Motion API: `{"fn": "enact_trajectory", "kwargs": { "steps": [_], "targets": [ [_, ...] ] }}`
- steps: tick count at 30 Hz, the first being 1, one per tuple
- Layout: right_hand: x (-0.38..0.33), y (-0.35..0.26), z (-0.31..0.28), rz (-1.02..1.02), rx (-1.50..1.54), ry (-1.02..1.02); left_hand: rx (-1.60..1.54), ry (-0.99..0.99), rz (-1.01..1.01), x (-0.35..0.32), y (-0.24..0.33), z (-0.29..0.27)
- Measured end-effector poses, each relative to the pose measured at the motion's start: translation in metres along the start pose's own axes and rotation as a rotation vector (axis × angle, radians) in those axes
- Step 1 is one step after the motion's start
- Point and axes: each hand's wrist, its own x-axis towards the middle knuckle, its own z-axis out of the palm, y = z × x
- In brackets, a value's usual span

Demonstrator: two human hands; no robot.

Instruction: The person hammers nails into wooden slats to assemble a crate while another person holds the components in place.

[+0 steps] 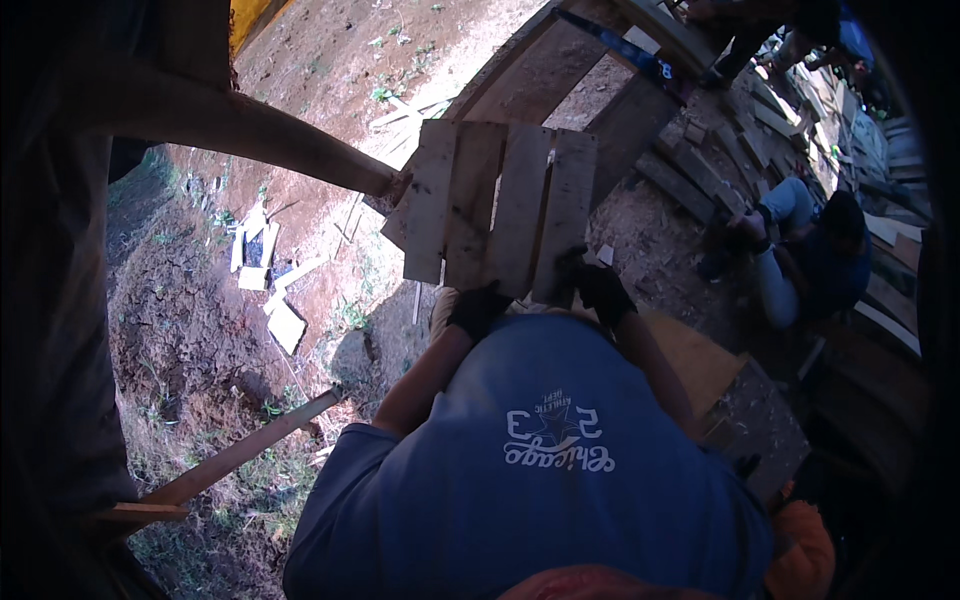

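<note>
A small wooden pallet panel — four pale slats set side by side w/ narrow gaps — is held out in front of the torso at approx. chest level, above bare reddish ground. The left hand, in a dark glove, is clamped on the lower edge of the panel near its second slat; fingers are wrapped under the edge. The right hand, also dark-gloved, is closed on the lower right corner, at the outermost slat. Both forearms are seen rising from a blue shirt w/ white print. The panel is tilted slightly, its top edge farther from the body. A thick rounded log is seen running from upper left toward the panel's left side; contact btw. log and panel cannot be told. Beyond the panel a larger dark wooden frame is laid on the ground. At right a second person in blue clothing is crouched among stacked planks. Pale board offcuts are scattered on the soil at left — well apart from the panel. A long timber is angled across the lower left.
</note>
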Motion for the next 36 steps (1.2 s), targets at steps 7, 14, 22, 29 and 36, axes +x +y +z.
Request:
{"fn": "enact_trajectory", "kwargs": {
  "steps": [7,14,22,29,36],
  "targets": [
    [0.007,0.028,-0.004,-0.122,-0.342,0.010,-0.138,-0.226,-0.076,0.017,0.014,-0.016],
    [0.009,0.048,0.001,-0.351,-0.450,0.093,-0.112,-0.278,-0.107,0.020,0.026,-0.030],
    [0.008,0.019,-0.002,0.175,0.225,-0.051,-0.514,-0.313,-0.393,0.020,0.013,-0.005],
    [0.017,0.050,0.015,-0.071,0.028,0.030,-0.326,-0.330,-0.213,0.023,0.016,-0.027],
    [0.024,0.070,0.021,-0.346,-0.334,0.134,-0.180,-0.285,-0.127,0.021,0.015,-0.016]
  ]
}}
